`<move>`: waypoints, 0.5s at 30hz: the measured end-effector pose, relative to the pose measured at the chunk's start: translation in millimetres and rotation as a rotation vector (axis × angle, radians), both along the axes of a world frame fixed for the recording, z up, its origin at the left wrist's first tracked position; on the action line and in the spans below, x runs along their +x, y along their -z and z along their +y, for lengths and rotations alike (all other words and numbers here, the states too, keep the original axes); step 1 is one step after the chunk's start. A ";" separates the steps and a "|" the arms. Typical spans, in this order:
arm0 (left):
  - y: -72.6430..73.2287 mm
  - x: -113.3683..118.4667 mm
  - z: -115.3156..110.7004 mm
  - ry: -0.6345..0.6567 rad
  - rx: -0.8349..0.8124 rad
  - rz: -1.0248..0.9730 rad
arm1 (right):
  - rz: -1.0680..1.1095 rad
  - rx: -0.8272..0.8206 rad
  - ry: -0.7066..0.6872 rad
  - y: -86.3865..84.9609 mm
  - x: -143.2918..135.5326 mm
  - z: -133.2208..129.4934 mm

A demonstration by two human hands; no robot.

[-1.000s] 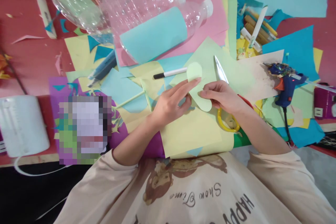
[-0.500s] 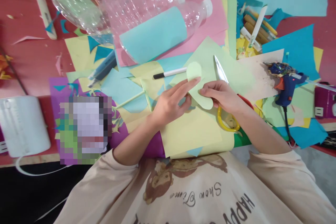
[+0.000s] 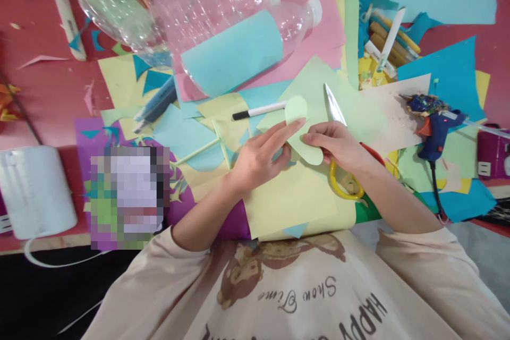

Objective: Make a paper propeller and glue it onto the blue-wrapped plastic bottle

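A pale green paper cutout point(image 3: 297, 108) with rounded ends is held between my two hands in front of my chest. My left hand point(image 3: 263, 155) closes on its left edge, index finger laid across the paper and thumb below. My right hand point(image 3: 333, 143) pinches the cutout's right side between thumb and fingers. Under that hand lies a pair of scissors point(image 3: 335, 105), its blades pointing away from me and its red and yellow handles partly covered. Just left of the cutout rests a white marker with a black cap point(image 3: 258, 110). A light green sheet point(image 3: 314, 77) lies beneath.
A clear bottle wrapped in blue paper point(image 3: 239, 53) lies beyond my hands, beside other clear bottles point(image 3: 223, 8). On the right is a blue glue gun point(image 3: 434, 135) with its cord. Paper scraps, pens point(image 3: 392, 42) and a white box-like object point(image 3: 37, 191) surround the work area.
The cutout's upper end has shifted very slightly to the right. Both hands keep their hold in nearly the same place.
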State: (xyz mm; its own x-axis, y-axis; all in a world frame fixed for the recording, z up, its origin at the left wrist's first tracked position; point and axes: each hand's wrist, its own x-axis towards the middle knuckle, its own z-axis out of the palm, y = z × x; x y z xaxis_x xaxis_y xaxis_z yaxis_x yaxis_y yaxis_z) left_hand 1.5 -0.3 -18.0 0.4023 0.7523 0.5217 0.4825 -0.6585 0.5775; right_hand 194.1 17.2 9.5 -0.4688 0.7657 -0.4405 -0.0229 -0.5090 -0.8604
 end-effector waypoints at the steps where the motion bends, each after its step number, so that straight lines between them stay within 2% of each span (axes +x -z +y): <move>1: -0.3 -0.1 0.2 0.001 0.000 0.000 | -0.001 0.000 0.000 0.1 -0.1 0.0; 5: -2.5 -0.2 1.1 0.005 0.024 0.017 | -0.047 0.026 0.017 -0.3 -1.5 -0.2; 8: -1.1 -0.9 0.8 0.043 -0.012 -0.025 | -0.140 0.144 0.111 -1.3 -2.0 -1.2; 10: 1.5 -1.4 0.3 0.084 -0.092 -0.143 | -0.204 0.244 0.168 -1.6 -1.6 -2.4; 12: 3.2 -1.6 0.7 0.079 -0.201 -0.346 | -0.253 0.320 0.173 -1.5 -0.9 -3.8; 14: 2.4 -1.9 2.9 -0.004 -0.312 -0.502 | -0.303 0.403 0.142 -1.2 -0.5 -5.3; 15: 1.0 -2.1 4.7 -0.057 -0.362 -0.517 | -0.337 0.462 0.119 -1.0 -0.5 -6.0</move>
State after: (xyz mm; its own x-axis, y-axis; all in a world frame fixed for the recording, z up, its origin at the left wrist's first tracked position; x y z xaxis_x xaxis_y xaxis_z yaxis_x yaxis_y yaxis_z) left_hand -0.6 4.4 -19.0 0.1207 0.9302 0.3465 0.1102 -0.3595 0.9266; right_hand 193.7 11.2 10.5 -0.2592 0.9527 -0.1586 0.2565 -0.0904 -0.9623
